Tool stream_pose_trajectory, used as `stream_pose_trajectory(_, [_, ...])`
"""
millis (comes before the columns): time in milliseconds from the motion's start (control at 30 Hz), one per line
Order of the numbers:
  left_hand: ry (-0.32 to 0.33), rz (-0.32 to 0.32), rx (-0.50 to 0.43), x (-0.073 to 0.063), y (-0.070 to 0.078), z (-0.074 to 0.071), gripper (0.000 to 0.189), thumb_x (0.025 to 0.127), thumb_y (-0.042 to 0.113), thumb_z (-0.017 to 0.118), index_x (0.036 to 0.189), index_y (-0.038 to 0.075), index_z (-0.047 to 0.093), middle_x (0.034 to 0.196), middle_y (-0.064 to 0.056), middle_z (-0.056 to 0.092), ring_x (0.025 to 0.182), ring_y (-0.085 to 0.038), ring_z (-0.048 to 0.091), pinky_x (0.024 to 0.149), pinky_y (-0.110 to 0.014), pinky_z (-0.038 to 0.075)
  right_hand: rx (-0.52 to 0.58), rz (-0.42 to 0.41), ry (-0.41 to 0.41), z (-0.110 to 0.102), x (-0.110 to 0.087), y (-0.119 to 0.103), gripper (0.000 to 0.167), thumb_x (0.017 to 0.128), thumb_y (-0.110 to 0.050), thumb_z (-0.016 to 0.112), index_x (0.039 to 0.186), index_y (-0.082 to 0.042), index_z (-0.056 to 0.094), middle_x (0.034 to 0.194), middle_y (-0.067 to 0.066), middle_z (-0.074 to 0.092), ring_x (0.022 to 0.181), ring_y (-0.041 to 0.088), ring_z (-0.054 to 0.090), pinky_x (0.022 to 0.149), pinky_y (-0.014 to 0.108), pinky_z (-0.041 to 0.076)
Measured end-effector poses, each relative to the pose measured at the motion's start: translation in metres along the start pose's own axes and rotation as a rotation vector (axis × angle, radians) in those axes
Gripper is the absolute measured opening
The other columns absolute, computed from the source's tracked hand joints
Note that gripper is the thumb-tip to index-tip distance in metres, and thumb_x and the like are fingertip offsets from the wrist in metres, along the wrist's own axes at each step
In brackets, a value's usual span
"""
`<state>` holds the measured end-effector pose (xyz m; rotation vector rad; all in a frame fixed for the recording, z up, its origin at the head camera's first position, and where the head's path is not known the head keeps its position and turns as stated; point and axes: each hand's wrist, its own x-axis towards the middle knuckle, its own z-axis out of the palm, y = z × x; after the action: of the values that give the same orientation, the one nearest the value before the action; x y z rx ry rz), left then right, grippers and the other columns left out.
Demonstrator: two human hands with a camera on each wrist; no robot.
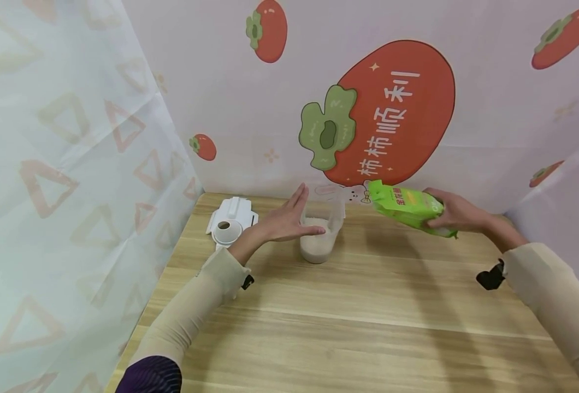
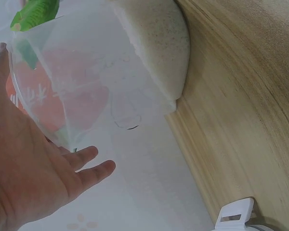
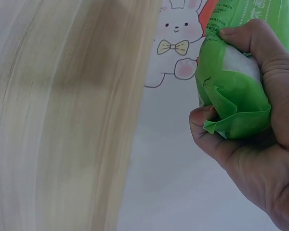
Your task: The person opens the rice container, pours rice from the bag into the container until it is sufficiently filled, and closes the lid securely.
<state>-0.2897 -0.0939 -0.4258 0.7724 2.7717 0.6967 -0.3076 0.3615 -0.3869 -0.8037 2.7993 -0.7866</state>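
Note:
A clear plastic container (image 1: 317,245), partly filled with fine white grains (image 2: 156,43), stands upright on the table near the back wall. Beside its upper part is my left hand (image 1: 284,221), fingers straight and thumb stretched across the near side. In the left wrist view that hand (image 2: 31,163) lies along the container's rim; whether it touches is hard to tell. My right hand (image 1: 454,212) grips a green printed bag (image 1: 407,204) around its bottom end, above the table. The bag lies nearly level, its other end pointing left toward the container. Fingers and thumb wrap the bag (image 3: 238,103) in the right wrist view.
A white plastic appliance (image 1: 230,221) with a round opening sits at the table's back left, near the left forearm. Printed sheeting covers the back wall (image 1: 250,109) and left wall (image 1: 73,180). The wooden table (image 1: 348,327) extends toward the front.

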Motion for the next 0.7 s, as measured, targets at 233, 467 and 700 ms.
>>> stream_pose_trajectory(233, [-0.003,-0.007,0.007,0.0,0.001,-0.003,0.125,0.091,0.082,0.057,0.17,0.011,-0.007,0.179,-0.006,-0.012,0.163,-0.03,0.015,0.126,-0.052,0.033,-0.027,-0.02,0.001,-0.007,0.01,-0.013,0.06,0.083,-0.008,0.089,0.133,-0.004,0.057,0.105,0.002,0.062,0.086,0.007,0.051,0.072,0.024,0.044])
stream_pose_trajectory(467, [-0.001,0.005,0.013,0.002,0.0,-0.002,0.124,0.09,0.082,0.058,0.17,0.01,-0.004,0.179,-0.008,-0.01,0.164,-0.028,0.009,0.128,-0.051,0.03,-0.013,0.015,-0.021,-0.012,0.02,-0.029,0.063,0.082,-0.009,0.091,0.135,-0.003,0.057,0.109,0.003,0.063,0.089,0.012,0.053,0.075,0.025,0.046])
stream_pose_trajectory(700, [-0.011,0.019,0.006,0.004,-0.001,-0.002,0.124,0.091,0.08,0.059,0.17,0.01,-0.007,0.179,-0.008,-0.013,0.164,-0.028,0.008,0.128,-0.05,0.028,-0.036,0.007,-0.028,-0.013,0.028,-0.042,0.067,0.083,-0.009,0.09,0.141,0.0,0.055,0.11,0.008,0.065,0.091,0.018,0.054,0.076,0.029,0.047])
